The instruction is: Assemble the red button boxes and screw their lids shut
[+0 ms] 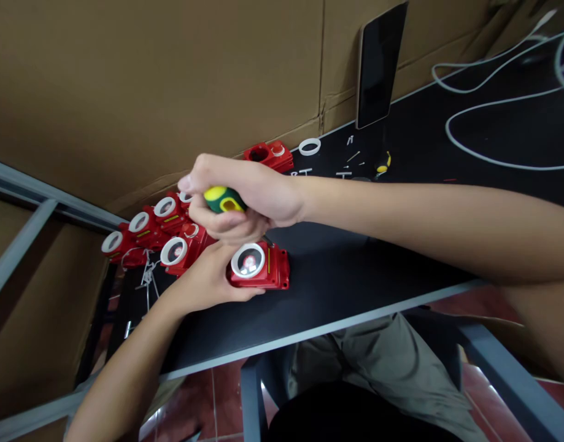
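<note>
My right hand [245,202] is wrapped round a screwdriver [225,199] with a green and yellow handle. Just below it, my left hand [212,275] grips a red device [276,270] that has a white ring round a clear window. The device rests on the black table [337,258]. The screwdriver points down towards the device's far side; its tip is hidden. Right beside my left hand lies another red device [183,250] with the same white ring. Further left stand several more such red devices [143,228].
Along the cardboard wall lie a red housing [269,156], a loose white ring [310,146] and small screws [354,156]. A yellow and black tool [383,166] is nearby. A dark tablet [380,67] leans on the cardboard. White cables [475,159] run at right; metal pins [148,276] lie at left.
</note>
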### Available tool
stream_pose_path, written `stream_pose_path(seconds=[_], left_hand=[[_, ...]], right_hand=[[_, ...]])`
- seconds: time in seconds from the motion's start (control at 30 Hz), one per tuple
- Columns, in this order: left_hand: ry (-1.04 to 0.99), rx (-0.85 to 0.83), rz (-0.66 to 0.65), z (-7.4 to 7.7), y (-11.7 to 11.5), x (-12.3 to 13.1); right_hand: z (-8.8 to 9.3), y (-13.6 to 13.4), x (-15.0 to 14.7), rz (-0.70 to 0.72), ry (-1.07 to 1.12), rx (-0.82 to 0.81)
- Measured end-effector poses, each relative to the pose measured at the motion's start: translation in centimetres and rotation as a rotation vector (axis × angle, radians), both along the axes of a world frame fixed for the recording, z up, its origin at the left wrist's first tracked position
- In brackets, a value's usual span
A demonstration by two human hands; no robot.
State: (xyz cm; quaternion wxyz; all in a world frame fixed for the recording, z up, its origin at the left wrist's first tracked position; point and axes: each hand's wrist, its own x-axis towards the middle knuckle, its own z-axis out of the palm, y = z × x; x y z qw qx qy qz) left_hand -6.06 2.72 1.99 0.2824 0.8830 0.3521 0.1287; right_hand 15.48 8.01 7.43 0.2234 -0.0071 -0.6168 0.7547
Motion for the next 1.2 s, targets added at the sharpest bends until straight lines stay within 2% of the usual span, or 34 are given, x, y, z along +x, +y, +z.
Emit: stream_pose_path(seconds=[0.1, 0.2, 0.33, 0.4, 0.43, 0.5, 0.63, 0.67, 0.7, 0.77, 0.83, 1.03, 1.13, 1.2], left_hand=[[-0.035, 0.027, 0.106, -0.3, -0.2, 0.4], [-0.081, 0.052, 0.15, -0.7, -0.4, 0.9], [-0.1, 0.067, 0.22, -1.5, -0.5, 1.1], [-0.112, 0.057, 0.244, -1.7, -0.4, 1.0], [-0.117, 0.037, 0.237, -1.7, -0.3, 0.9], [-0.126, -0.021, 0.184, -1.6, 0.1, 0.7], [-0.129, -0.081, 0.091, -1.0, 0.9, 0.2], [-0.131, -0.087, 0.077, -0.9, 1.0, 0.1], [-0.133, -0.094, 0.062, -0.9, 1.1, 0.0], [-0.14, -0.102, 0.036, -1.0, 1.3, -0.2], [-0.144, -0.102, 0.014, -1.1, 1.4, -0.4], [-0.125, -0.111, 0.01, -1.1, 1.3, -0.6], [-0.119, -0.11, 0.02, -1.1, 1.1, -0.5], [-0.12, -0.102, 0.03, -1.1, 1.0, -0.4]], right_hand=[[-0.2, 0.2, -0.4, -0.306, 0.044, -0.09], [-0.6, -0.1, -1.4, -0.562, 0.058, -0.138], [-1.5, -1.4, -3.7, -1.092, 0.118, -0.064], [-1.8, -1.8, -4.4, -1.253, 0.17, -0.019], [-1.9, -1.7, -4.4, -1.24, 0.157, -0.017], [-1.9, -1.1, -3.5, -1.041, 0.076, -0.038], [-1.1, 1.8, -0.1, -0.334, -0.007, -0.003], [-0.9, 2.6, 0.6, -0.179, -0.019, -0.01], [-0.7, 3.2, 1.0, -0.084, -0.027, -0.029], [-0.5, 4.0, 1.1, -0.02, -0.03, -0.03], [-0.6, 4.2, 0.4, -0.014, -0.029, -0.017], [-2.4, 3.8, -1.3, 0.007, -0.06, 0.004], [-3.1, 3.5, -1.0, -0.076, -0.059, -0.018], [-3.4, 2.9, -1.1, -0.205, -0.028, -0.037]])
